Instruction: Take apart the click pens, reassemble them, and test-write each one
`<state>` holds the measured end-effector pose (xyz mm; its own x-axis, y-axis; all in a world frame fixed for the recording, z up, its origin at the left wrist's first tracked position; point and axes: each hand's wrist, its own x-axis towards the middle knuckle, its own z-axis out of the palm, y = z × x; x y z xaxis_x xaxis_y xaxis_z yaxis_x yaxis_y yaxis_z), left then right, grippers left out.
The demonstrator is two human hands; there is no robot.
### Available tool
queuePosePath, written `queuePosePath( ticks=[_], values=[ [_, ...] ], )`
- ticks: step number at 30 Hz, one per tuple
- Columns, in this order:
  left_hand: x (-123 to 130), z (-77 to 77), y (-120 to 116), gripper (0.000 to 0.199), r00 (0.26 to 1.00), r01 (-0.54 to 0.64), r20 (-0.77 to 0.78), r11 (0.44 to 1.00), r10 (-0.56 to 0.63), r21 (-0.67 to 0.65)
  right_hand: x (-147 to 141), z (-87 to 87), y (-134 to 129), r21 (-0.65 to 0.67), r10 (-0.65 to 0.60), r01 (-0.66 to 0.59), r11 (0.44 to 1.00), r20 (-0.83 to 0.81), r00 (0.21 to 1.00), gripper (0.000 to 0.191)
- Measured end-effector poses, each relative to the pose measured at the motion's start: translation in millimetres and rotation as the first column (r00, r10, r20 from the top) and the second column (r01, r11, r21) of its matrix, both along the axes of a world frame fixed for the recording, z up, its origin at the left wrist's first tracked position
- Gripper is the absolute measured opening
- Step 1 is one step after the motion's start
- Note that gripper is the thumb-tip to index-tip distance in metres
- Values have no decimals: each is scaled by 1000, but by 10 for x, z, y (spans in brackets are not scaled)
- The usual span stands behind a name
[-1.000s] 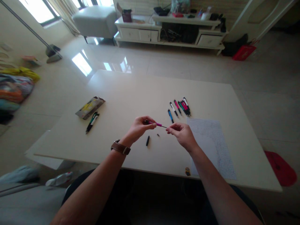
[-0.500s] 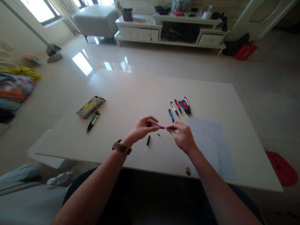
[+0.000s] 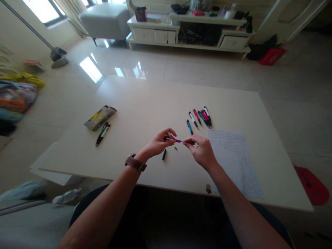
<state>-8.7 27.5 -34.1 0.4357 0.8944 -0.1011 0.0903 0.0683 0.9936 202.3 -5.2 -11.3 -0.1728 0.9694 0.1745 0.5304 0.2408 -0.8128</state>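
My left hand [image 3: 161,141] pinches a magenta pen barrel [image 3: 177,140] with a black upper end, held level just above the table. From the barrel's right end sticks a thin dark ink refill [image 3: 182,141]. The fingertips of my right hand [image 3: 198,147] are closed on the refill's outer end. Below my left hand lies a black pen grip [image 3: 164,154] on the tabletop. A tiny dark pen part [image 3: 175,148] rests to its right. Just beyond my right hand is a blue pen [image 3: 189,127].
Several coloured pens [image 3: 204,117] lie beyond my right hand. A handwritten sheet [image 3: 249,166] is under my right forearm. At the left of the white table [image 3: 145,103] are a pen box [image 3: 100,118] and two pens [image 3: 103,134], one green, one white.
Both hands stay nearly in place. The left fingers have shifted slightly on the pen barrel, showing more of its black end; the refill still sticks out between the hands.
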Motion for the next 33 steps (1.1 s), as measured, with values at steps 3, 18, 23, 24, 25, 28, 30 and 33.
queuePosePath(
  ticks=[3, 18, 23, 24, 25, 28, 30, 33],
  values=[
    [0, -1, 4, 25, 1000, 6, -2, 1000, -6, -1, 0, -6, -1, 6, 2, -2, 1000, 7, 1000, 8],
    [-29, 45, -3, 18, 948, 138, -312, 970, -70, 202, -36, -27, -17, -12, 66, -66, 998, 44, 997, 8],
    [-2, 57, -72, 14, 884, 285, -455, 898, -111, 335, -112, 4, -15, -94, 38, -39, 995, -8, 999, 13],
    [6, 63, -84, 13, 880, 292, -462, 894, -112, 340, -131, 10, -10, -117, 23, -27, 993, -36, 999, 18],
    [10, 68, -91, 13, 881, 292, -459, 895, -114, 338, -147, 12, -5, -135, 11, -19, 991, -64, 998, 24],
    [-6, 70, -80, 11, 903, 244, -418, 916, -95, 319, -179, -17, 10, -156, -14, -2, 988, -107, 994, 47],
    [-44, 59, -51, 11, 915, 188, -401, 929, -48, 318, -189, -68, 14, -162, -32, 19, 987, -78, 996, 52],
    [-126, 47, 8, 10, 923, 73, -381, 946, 56, 316, -228, -181, 11, -174, 13, 1, 985, 79, 997, 30]
  ],
)
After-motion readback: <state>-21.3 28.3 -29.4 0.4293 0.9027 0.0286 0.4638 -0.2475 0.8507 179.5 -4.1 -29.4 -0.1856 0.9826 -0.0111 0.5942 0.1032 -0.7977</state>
